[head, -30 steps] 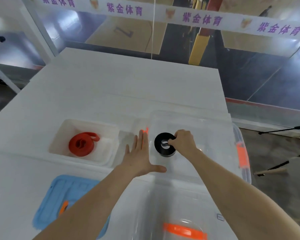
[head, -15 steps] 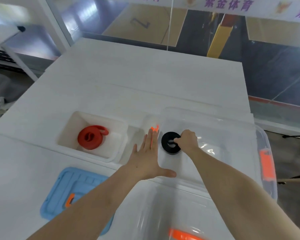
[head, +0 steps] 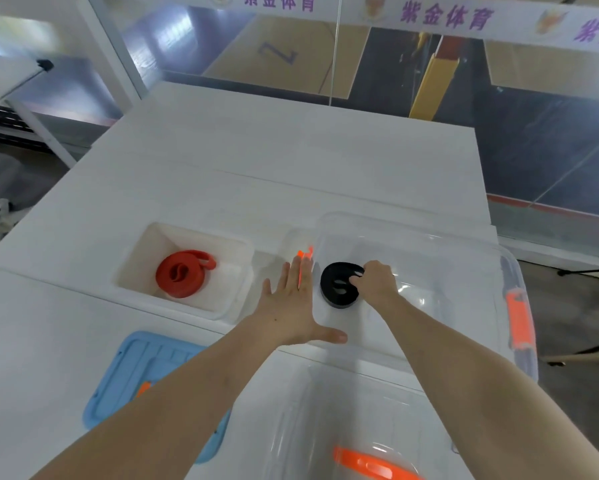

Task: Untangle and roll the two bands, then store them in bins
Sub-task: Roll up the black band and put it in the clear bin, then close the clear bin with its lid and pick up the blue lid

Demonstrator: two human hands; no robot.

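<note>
The white worktop (head: 291, 150) fills most of the scene, and everything sits toward its near end. Biggest thing on it is the clear bin (head: 447, 271) on the right, with an orange latch (head: 518, 323) showing on its right side. Closer to the person lies a clear lid (head: 325, 410) with an orange handle (head: 370, 465) at its near edge. To the left stands a white bin (head: 145, 258), and in front of that a blue lid (head: 145, 368) lies flat on the worktop.

Now the hands. The left hand (head: 291, 313) is flat, palm down, fingers straight and spread, at the clear bin's left edge, with the thumb stretched out along its near rim. The right hand (head: 377, 282) reaches down into the clear bin, fingers curled and clamped on the right edge of the black band (head: 336, 289). That band is rolled into a thick coil and is inside the clear bin, close to its left wall. The red band (head: 180, 275) is rolled up too, lying in the white bin with a loose loop sticking out at its upper right.
</note>
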